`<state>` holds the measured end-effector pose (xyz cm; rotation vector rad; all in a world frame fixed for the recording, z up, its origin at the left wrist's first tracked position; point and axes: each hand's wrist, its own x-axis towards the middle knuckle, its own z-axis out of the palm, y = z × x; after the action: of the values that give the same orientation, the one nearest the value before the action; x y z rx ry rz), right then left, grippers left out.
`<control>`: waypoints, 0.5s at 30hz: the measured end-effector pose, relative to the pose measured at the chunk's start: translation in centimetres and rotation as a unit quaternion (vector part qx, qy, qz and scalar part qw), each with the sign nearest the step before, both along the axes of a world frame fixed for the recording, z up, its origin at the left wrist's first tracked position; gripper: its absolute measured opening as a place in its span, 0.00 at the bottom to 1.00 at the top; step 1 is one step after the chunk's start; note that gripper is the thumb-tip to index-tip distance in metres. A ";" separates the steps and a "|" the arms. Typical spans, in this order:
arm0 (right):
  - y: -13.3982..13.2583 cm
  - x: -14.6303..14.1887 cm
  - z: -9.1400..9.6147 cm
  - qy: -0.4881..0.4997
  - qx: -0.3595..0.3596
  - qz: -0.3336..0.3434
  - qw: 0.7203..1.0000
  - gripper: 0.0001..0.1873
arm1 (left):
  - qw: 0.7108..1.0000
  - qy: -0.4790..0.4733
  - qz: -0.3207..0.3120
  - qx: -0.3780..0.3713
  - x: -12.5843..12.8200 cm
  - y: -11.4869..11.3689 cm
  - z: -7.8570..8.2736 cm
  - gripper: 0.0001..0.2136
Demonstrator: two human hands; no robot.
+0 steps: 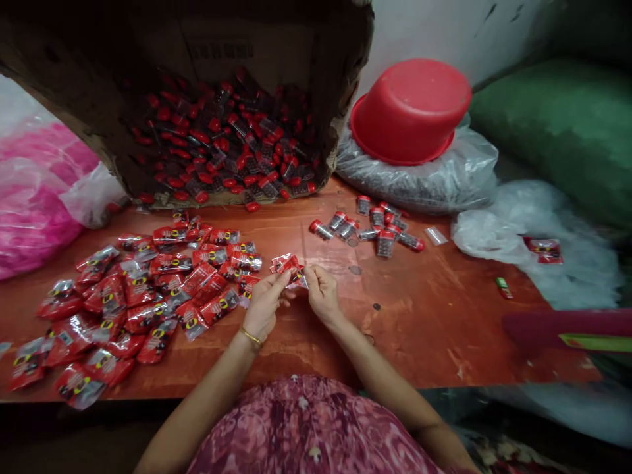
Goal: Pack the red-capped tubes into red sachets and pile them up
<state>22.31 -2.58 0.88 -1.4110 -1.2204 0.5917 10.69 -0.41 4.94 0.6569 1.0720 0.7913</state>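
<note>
Between my two hands is a small red printed plastic packet (295, 275), partly covered by the fingers. My left hand (266, 299), with a gold bangle at the wrist, pinches its left side. On the other side, the fingertips of my right hand (322, 291) grip the packet's edge. Whether anything is inside it I cannot tell. Just behind my left fingers lies another red packet (282, 261). A heap of filled red packets (148, 289) spreads over the table to the left. Several small clear jars with red lids (385, 242) lie beyond my right hand.
A tipped cardboard box (340, 131) full of red-lidded jars stands at the back. Right of it, an upturned red basin (415, 108) rests on a plastic sack (419, 181). Pink bags (39, 197) stand left. A small green item (503, 287) lies on the red-brown table (444, 329).
</note>
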 end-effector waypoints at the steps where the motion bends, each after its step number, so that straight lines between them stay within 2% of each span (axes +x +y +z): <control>1: 0.0 -0.1 -0.1 -0.019 0.008 0.007 1.000 0.17 | 1.000 -0.003 0.006 -0.007 0.0 0.1 0.1 0.24; 5: 0.5 -0.1 -0.6 -0.079 0.017 0.046 0.996 0.16 | 1.000 0.014 0.027 -0.005 -0.3 0.7 -0.2 0.23; 7: 1.5 0.5 -0.5 -0.121 -0.008 0.078 0.990 0.19 | 0.998 0.014 0.053 -0.005 -0.5 1.2 -0.4 0.22; 9: 3.2 1.8 0.0 -0.207 -0.041 0.080 0.974 0.21 | 0.997 0.004 0.075 -0.015 -0.8 1.8 -0.6 0.20; 11: 5.2 3.6 0.5 -0.335 -0.079 0.015 0.939 0.18 | 0.996 -0.010 0.089 -0.028 -1.0 2.4 -0.5 0.18; 12: 6.2 4.6 0.6 -0.394 -0.109 -0.048 0.911 0.17 | 0.995 -0.019 0.091 -0.034 -1.1 2.6 -0.3 0.17; 13: 7.0 5.5 0.7 -0.445 -0.137 -0.075 0.882 0.18 | 0.995 -0.031 0.090 -0.040 -1.2 2.7 -0.2 0.16; 15: 7.9 6.8 0.5 -0.511 -0.171 -0.075 0.839 0.18 | 0.993 -0.057 0.085 -0.051 -1.3 2.9 0.2 0.13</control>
<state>29.10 5.32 1.35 -2.2330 -1.8459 -0.1409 9.35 2.52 5.10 0.4325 1.0652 0.9028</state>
